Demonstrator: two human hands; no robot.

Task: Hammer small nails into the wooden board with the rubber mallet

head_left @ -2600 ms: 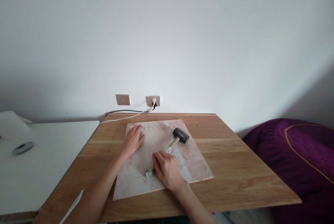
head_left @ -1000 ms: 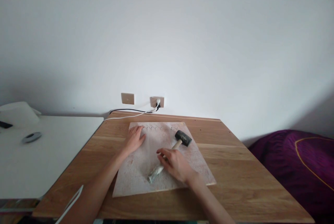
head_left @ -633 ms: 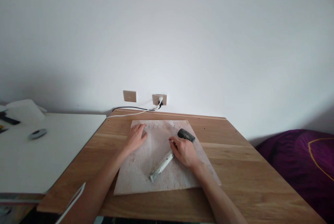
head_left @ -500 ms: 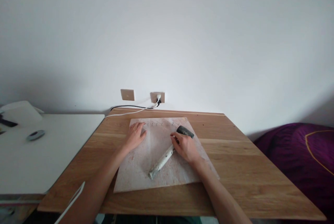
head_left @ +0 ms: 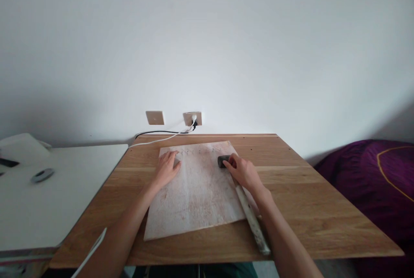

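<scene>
A pale, reddish-stained square board (head_left: 197,191) lies on the wooden table (head_left: 307,209), with a row of small nails along its far edge. My left hand (head_left: 166,169) rests flat on the board's far left corner, fingers stretched out. My right hand (head_left: 242,172) is closed round the hammer (head_left: 247,206) just below its black head, at the board's right edge. The hammer's light, paint-marked handle runs back along my right forearm toward the table's near edge.
A white surface (head_left: 64,200) adjoins the table on the left, bearing a grey ring (head_left: 42,175) and a white object. Two wall plates sit behind the table; a socket (head_left: 192,118) has white and black cables plugged in. A purple cushion (head_left: 371,183) lies at right.
My right hand slid from the handle's middle up to the head and swung the hammer round; its handle now points toward me on the board's right side. My left hand stayed put.
</scene>
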